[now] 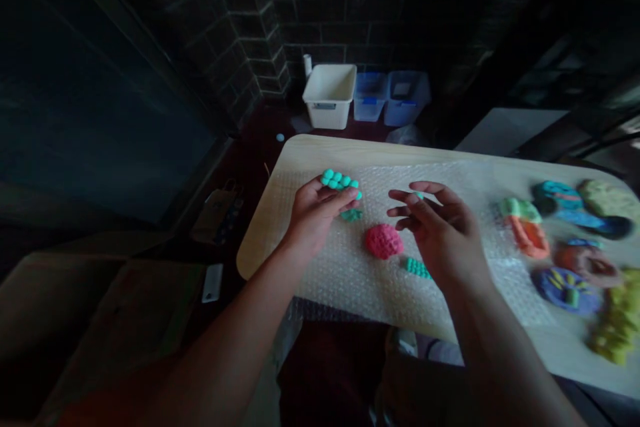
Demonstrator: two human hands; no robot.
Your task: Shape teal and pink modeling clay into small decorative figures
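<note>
Between the fingers and thumb of my left hand (pixel 317 209) is a strip of joined turquoise clay balls (pixel 339 180), raised above the table. My right hand (pixel 434 217) pinches a small turquoise ball (pixel 419 196) at the tips of thumb and finger, its other fingers spread. A pink bumpy clay lump (pixel 384 241) lies on the bubble wrap between and below my hands. Under my left fingertips, apart from them, sits a small green clay piece (pixel 352 215). A turquoise beaded block (pixel 418 267) lies beside my right hand, partly covered by it.
Bubble wrap (pixel 345 273) covers much of the wooden table (pixel 300 147). At right lie an orange-and-green piece (pixel 530 237), a blue piece (pixel 563 197), a purple disc (pixel 565 290), a brown ring (pixel 590 263) and a yellow lump (pixel 617 327). Beyond stands a white bin (pixel 327 110).
</note>
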